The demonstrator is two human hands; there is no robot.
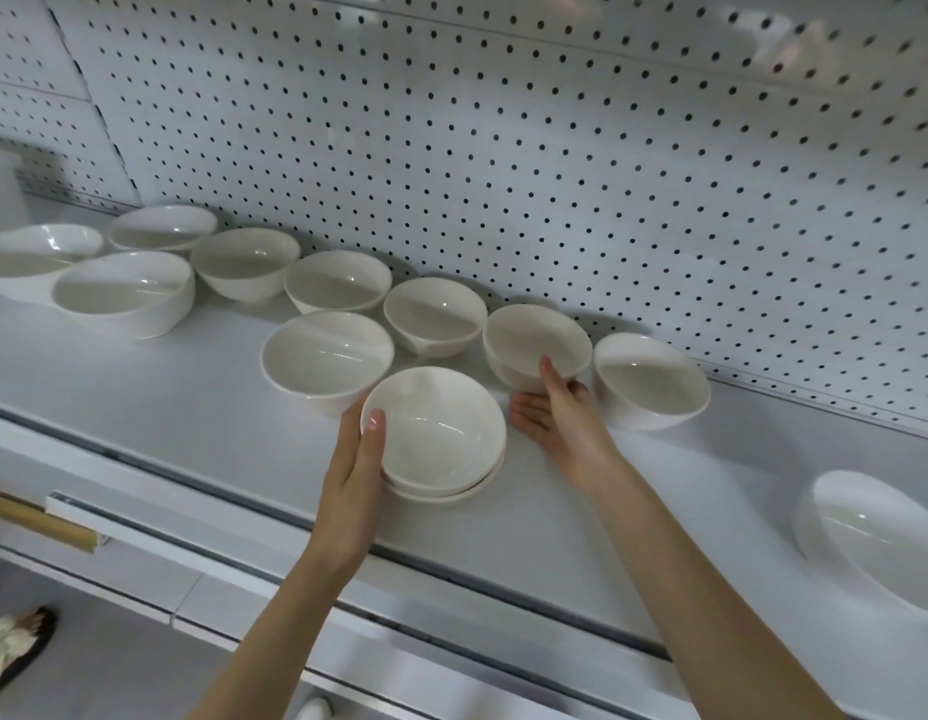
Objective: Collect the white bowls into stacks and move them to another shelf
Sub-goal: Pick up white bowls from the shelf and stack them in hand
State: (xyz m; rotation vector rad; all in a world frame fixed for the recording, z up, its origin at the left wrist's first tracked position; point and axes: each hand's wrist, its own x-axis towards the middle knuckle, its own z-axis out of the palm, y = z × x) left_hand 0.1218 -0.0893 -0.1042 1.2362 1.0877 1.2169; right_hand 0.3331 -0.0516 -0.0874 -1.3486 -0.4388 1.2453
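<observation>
**Next bowl lies back and right of the stack**

We have two bowls nested as a stack (441,439) near the front of the shelf (192,402). The left grip (355,459) holds it, thumb hooked over the near-left rim and fingers out of sight under the wall. The right grip (560,413) is on the next bowl (534,337). Its thumb lies over the near rim and seems to pinch it against a finger behind the wall, while the other fingers lie loose, pointing toward the stack. Whether that bowl has left the shelf we cannot tell.

The coming move, as we judge it, turns on the line between the two. The bowl lies behind the stack and to its right, near but apart, with the right grip in the gap between them. The travel would be short: toward us and leftward, then down into the stack's open mouth. Both mouths face up (a round bowl has no long axis to align, only a rim to keep level). The right grip is plainly the nearer one, and the left need only steady the stack.

Neighbours crowd the lift: the right neighbour (651,379) sits just beside the bowl, and the rear bowl (435,314) is close on its left. We would raise it straight up before swinging it across.
</observation>
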